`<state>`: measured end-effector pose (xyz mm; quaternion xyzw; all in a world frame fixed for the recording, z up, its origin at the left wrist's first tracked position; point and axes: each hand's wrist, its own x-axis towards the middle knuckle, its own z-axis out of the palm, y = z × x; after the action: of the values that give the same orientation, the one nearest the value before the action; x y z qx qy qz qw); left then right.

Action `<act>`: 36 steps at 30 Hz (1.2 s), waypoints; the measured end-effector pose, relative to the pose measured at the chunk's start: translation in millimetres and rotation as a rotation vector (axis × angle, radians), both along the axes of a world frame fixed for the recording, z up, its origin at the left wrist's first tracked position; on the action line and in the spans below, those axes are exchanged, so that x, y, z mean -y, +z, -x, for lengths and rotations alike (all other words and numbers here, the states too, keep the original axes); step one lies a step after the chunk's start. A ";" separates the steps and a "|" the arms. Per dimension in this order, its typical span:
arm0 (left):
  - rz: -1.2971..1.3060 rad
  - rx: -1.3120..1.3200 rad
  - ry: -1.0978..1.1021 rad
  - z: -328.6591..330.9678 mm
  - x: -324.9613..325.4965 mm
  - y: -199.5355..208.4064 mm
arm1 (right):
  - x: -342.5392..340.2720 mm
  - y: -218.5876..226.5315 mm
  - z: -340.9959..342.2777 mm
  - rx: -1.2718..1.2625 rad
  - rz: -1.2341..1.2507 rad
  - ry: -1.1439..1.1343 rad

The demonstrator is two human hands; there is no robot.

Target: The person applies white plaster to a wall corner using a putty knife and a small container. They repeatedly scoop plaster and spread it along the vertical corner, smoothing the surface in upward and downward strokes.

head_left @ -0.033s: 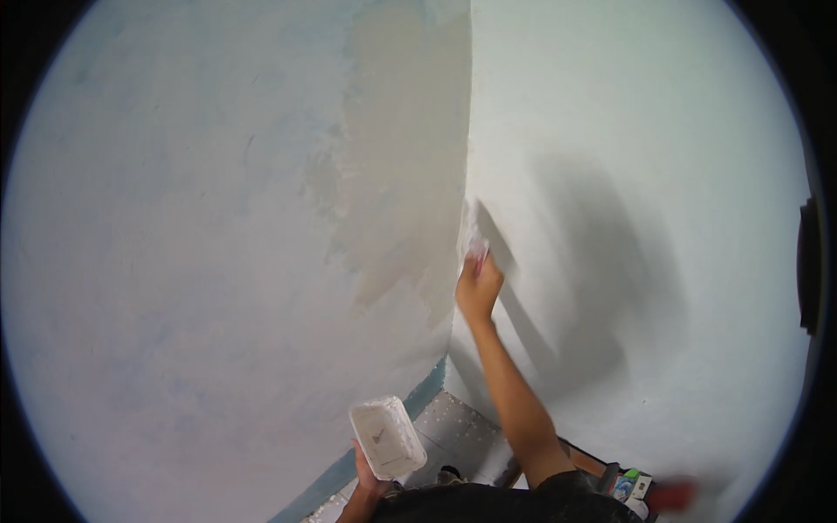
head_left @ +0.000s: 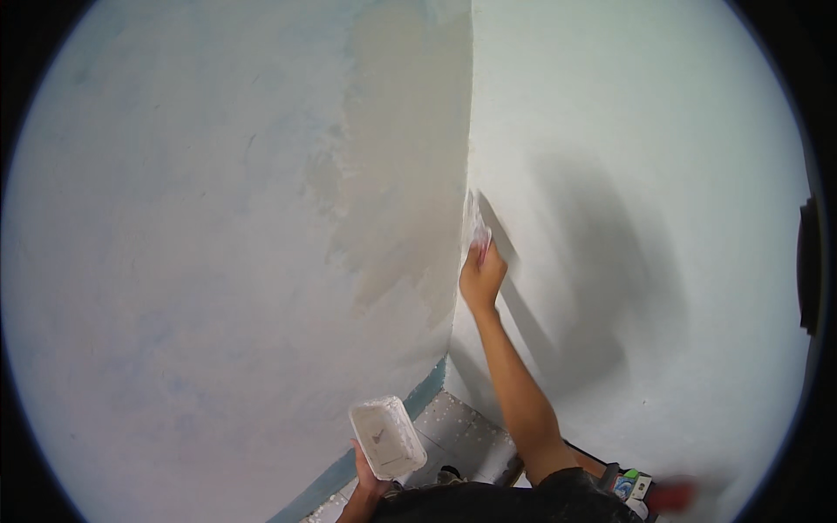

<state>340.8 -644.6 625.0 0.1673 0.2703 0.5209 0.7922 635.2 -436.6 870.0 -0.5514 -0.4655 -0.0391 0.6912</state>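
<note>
My right hand (head_left: 484, 275) is raised to the corner where two walls meet, closed around the handle of a white-smeared putty knife (head_left: 480, 228). The knife's thin blade points up along the corner, at the edge of the white right-hand wall (head_left: 558, 105). Low in front of my body, my left hand (head_left: 370, 475) grips a shallow white rectangular tub (head_left: 418, 446) by its near side. The tub tilts toward me; its inside is smeared with pale paste and has a small dark mark.
A damp-looking beige patch (head_left: 405, 148) covers the left wall (head_left: 192, 261) beside the corner. Blue skirting (head_left: 429, 390) edges the white-spotted floor tiles (head_left: 453, 427). Behind my right arm sit small boxes (head_left: 629, 488) and a blurred red thing (head_left: 671, 495).
My right hand and the putty knife have shifted slightly up along the corner and a little to the right. The left hand and the tub stay where they were.
</note>
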 end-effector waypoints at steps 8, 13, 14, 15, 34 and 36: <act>0.022 0.001 -0.024 -7.1 -16.5 -1.1 | -50.3 -19.2 42.8 0.168 -0.093 0.039; -0.005 0.041 -0.045 -4.9 -19.3 -1.0 | 52.3 -86.1 127.0 0.328 -0.126 0.451; -0.020 0.036 -0.048 -2.6 -20.7 -1.4 | 52.0 -85.1 123.8 0.298 -0.118 0.385; -0.028 0.031 -0.048 1.6 -18.9 -1.4 | 53.2 -85.2 115.0 0.267 -0.104 0.323; 0.012 -0.085 -0.113 7.4 -15.8 -60.5 | 129.4 -90.3 220.9 0.263 -0.057 0.779; 0.009 0.073 -0.001 1.0 -21.5 -31.8 | 150.8 -96.2 212.6 0.150 0.141 1.040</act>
<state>339.9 -623.0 593.3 0.1450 0.2434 0.5249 0.8026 422.6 -587.5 773.7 -0.2886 -0.7271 0.3009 0.5454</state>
